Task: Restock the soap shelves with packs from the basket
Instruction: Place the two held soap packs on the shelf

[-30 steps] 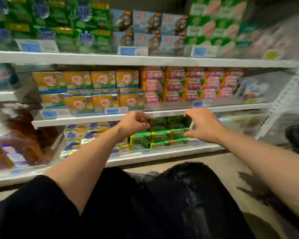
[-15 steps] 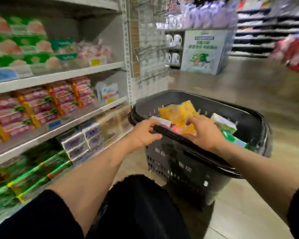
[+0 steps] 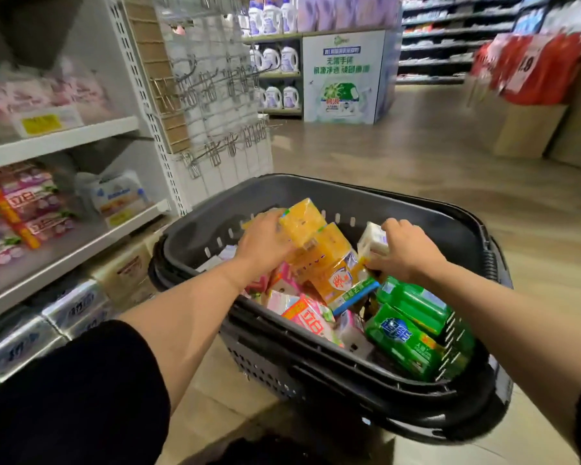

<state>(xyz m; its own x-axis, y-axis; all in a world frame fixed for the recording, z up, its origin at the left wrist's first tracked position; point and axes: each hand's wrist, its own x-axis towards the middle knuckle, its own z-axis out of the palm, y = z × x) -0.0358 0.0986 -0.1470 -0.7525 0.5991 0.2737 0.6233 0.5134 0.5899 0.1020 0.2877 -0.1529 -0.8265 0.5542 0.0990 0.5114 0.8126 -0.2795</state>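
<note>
Black basket (image 3: 332, 193) on floor beside soap shelves (image 3: 64, 135), full of packs. Left hand (image 3: 265, 243) grips yellow pack (image 3: 304, 223) on top of pile; right hand (image 3: 406, 250) pinches white pack (image 3: 373, 238). Green packs (image 3: 406, 323) at near right

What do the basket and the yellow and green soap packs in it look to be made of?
Basket: dark moulded plastic, matt finish, judging by the slotted walls and the thick rolled rim.
Yellow pack under the left hand: glossy plastic film wrap, with creases and glare.
Green packs: the same shiny film, probably around bars of soap; the contents are hidden.
</note>
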